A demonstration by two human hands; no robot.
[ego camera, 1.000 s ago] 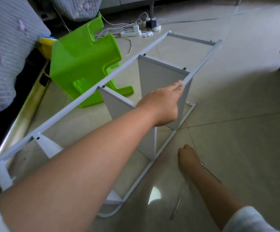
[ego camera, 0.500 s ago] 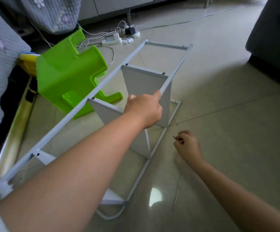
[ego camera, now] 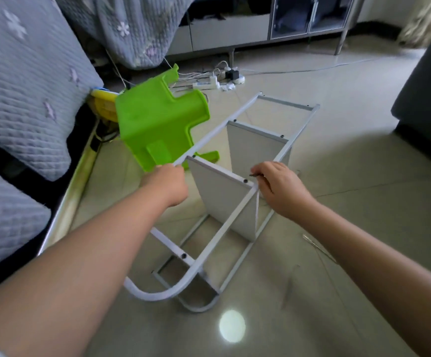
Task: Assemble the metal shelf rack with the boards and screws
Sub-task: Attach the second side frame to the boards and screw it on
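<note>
We have the rack lying on its side on the floor, both side frames joined by two boards — the near board and the far board — with dark screw heads showing at their upper corners. Our left hand grips the upper rail beside the near board's left corner. Our right hand pinches a small dark screw at that board's right corner, just beside a screw already seated. We judge the job roughly half done; the open bay near the curved feet looks unfilled. The lower joints against the floor are hidden, and thin metal pieces by our right forearm are too faint to identify.
</note>
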